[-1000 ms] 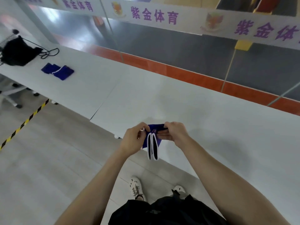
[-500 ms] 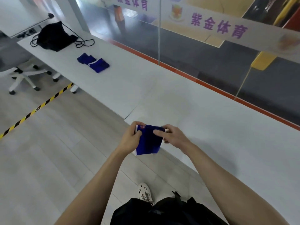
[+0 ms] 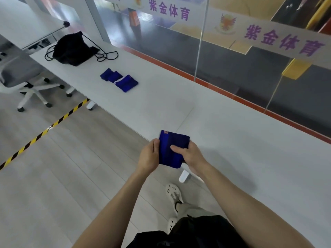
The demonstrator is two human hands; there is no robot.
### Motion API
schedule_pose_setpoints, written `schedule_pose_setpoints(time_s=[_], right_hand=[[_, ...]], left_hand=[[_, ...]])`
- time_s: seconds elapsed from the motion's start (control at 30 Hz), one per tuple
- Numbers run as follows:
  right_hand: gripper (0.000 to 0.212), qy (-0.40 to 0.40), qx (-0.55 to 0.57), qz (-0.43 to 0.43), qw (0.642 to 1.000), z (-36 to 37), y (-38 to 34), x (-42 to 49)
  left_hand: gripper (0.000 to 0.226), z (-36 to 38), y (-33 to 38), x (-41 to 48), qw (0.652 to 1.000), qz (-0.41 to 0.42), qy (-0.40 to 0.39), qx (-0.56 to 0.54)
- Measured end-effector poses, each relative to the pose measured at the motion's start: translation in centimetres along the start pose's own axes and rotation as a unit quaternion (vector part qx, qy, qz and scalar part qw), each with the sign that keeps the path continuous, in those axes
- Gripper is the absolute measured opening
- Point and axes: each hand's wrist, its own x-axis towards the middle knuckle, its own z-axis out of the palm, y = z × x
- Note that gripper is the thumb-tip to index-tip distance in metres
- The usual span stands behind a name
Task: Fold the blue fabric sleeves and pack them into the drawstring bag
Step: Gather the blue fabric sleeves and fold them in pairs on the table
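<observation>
The folded blue sleeve (image 3: pixel 169 140) is gripped at opposite edges by the left hand (image 3: pixel 149 157) and right hand (image 3: pixel 191 155), presumably so the folds are held flat.

Left hand (image 3: pixel 149 155), right hand (image 3: pixel 192 155), gripping blue sleeve (image 3: pixel 172 141)

You read 紫金体育 in purple twice on the white band (image 3: pixel 200 17), at twelve and two o'clock; the red mark on the blue sleeve (image 3: pixel 173 149) is illegible.
</observation>
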Motion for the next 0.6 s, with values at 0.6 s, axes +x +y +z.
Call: schedule_pose_setpoints(time_s=[0.6], right_hand=[[0.030,0.084,0.040,0.010,0.996,9.3,-9.1,25.5]], left_hand=[[0.027,-16.1,-6.1,19.3,0.974,-0.115,-0.122,0.153]])
